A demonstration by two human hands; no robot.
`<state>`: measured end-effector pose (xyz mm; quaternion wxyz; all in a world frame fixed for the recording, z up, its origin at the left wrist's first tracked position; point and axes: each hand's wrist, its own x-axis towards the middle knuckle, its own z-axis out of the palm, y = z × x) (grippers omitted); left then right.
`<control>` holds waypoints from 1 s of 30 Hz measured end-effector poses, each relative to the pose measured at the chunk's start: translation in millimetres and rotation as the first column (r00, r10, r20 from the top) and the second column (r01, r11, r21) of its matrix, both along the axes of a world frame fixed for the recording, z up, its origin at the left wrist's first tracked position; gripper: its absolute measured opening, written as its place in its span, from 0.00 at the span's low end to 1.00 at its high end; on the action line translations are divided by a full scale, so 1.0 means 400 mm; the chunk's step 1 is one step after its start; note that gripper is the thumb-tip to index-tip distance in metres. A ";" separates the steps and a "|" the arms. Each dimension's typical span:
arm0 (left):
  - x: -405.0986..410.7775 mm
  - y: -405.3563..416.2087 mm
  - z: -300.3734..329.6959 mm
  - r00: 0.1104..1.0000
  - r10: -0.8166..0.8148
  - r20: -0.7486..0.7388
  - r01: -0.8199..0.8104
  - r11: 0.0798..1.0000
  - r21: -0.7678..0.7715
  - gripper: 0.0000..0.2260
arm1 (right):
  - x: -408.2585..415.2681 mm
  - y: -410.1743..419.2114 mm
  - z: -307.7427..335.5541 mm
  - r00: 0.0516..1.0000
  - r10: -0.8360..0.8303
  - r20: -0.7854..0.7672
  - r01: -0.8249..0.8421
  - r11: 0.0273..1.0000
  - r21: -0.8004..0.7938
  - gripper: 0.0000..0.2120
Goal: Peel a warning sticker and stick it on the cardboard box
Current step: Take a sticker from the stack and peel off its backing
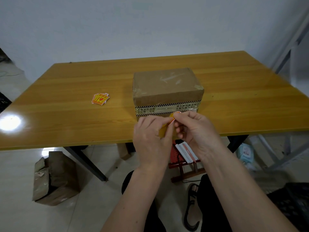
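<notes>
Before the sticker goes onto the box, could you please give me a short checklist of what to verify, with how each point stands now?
1. Sticker in hand: ok. Both the left hand and the right hand pinch the warning sticker between them.
2. Backing fully peeled off: cannot tell; the fingers hide most of it.
3. Cardboard box within reach: ok, it sits on the table just beyond the hands.
4. Bare spot for sticking: ok, the top face is bare cardboard apart from clear tape.
5. Spare stickers out of the way: ok, they lie on the table left of the box.
</notes>
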<state>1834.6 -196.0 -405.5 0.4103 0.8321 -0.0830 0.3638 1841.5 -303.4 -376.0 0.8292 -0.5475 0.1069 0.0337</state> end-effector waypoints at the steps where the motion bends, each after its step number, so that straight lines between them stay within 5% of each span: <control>1: 0.000 0.001 0.000 1.000 -0.001 0.004 0.001 1.000 -0.015 0.04 | 0.000 -0.002 0.000 1.000 0.004 0.004 -0.004 1.000 0.008 0.14; 7: 0.010 0.005 -0.001 0.997 -0.009 -0.072 0.004 0.998 -0.058 0.05 | 0.000 -0.007 0.001 1.000 0.012 0.019 -0.013 1.000 0.027 0.11; 12: 0.017 -0.002 0.008 0.996 0.002 -0.091 -0.001 1.000 0.007 0.07 | -0.006 0.001 0.001 0.996 0.059 0.066 -0.051 0.992 -0.117 0.12; 26: -0.004 -0.011 0.046 0.972 -0.078 -0.220 0.036 0.981 -0.189 0.03 | -0.002 -0.015 0.011 0.994 0.075 0.073 -0.069 0.994 -0.088 0.08; 30: -0.006 -0.009 0.058 0.953 -0.116 -0.279 0.028 0.953 -0.301 0.13 | -0.003 -0.014 0.011 0.990 0.096 0.100 -0.086 0.991 -0.102 0.09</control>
